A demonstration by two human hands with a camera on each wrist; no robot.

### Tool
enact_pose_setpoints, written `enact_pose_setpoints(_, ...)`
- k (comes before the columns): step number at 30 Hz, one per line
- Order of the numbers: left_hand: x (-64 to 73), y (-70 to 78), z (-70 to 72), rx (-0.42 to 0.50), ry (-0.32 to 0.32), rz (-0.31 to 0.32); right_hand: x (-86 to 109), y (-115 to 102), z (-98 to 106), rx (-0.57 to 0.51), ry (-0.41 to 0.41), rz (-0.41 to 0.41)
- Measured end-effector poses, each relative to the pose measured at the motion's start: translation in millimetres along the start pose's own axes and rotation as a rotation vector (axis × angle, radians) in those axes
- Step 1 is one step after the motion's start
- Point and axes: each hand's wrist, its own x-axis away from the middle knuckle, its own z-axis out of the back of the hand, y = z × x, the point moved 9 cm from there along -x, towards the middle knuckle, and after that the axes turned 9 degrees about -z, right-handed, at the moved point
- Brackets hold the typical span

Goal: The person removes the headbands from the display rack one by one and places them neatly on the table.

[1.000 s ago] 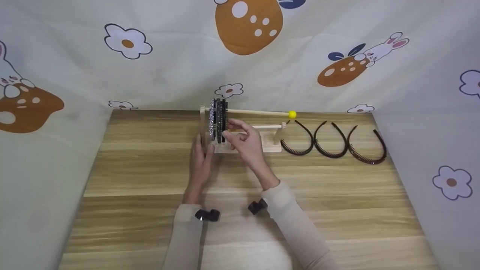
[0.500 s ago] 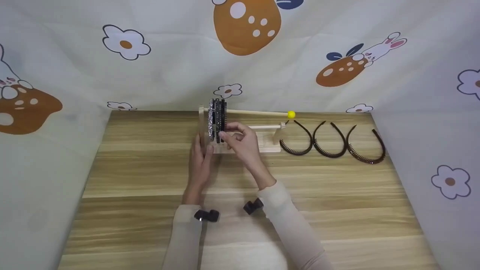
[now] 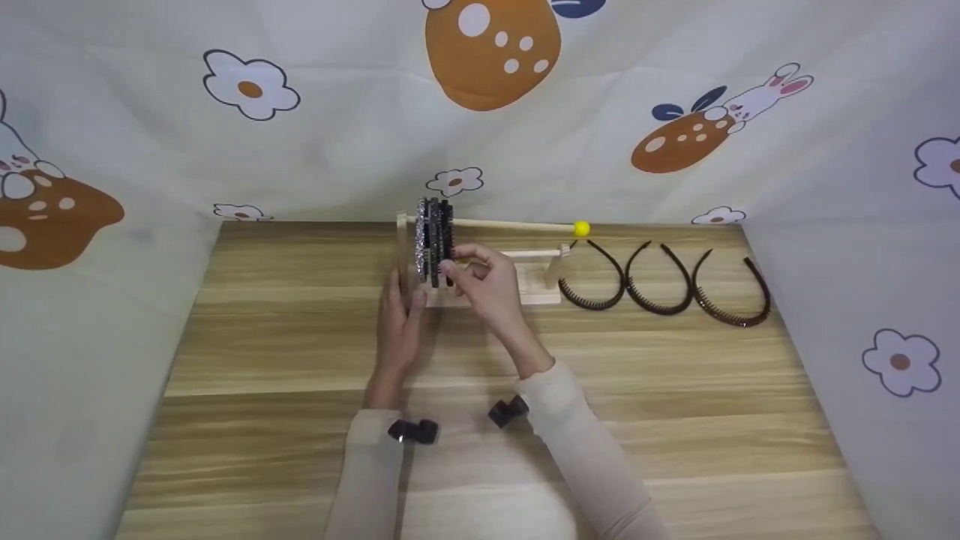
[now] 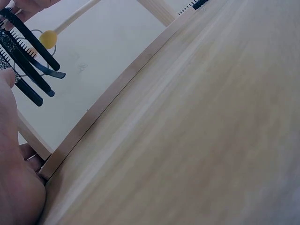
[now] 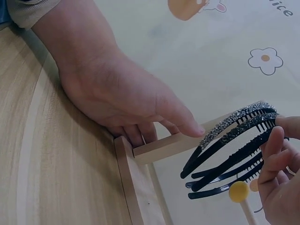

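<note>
Headbands [image 3: 435,240] are hanging on a wooden rack [image 3: 544,298], barely shifting from a second ago, suggesting fine adjustment; the left hand [image 3: 401,330] is curling around its upright, the right hand [image 3: 491,289] closely pinching the nearest band, the rack's end separating it from three loose headbands [image 3: 660,309] on the tabletop [image 3: 675,412]

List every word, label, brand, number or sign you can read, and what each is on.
"nice" (perhaps cut off at the top edge), on the patterned cloth, right wrist view.
Small mark on that cloth, left wrist view: too blurred to read.
Headbands and rack: none readable.
</note>
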Motion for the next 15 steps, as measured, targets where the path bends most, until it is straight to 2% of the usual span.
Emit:
enact_pose_setpoints(5, 0.7, -3.2, -1.1, 0.007, -0.013, 0.028, 0.9, -3.5, 1.6, 0.006, -0.001, 0.003)
enact_pose_setpoints(15, -1.1, 0.4, 0.5, -0.011, 0.005, 0.008, 1.3, -5.1, 6.3, -0.047, 0.017, 0.024)
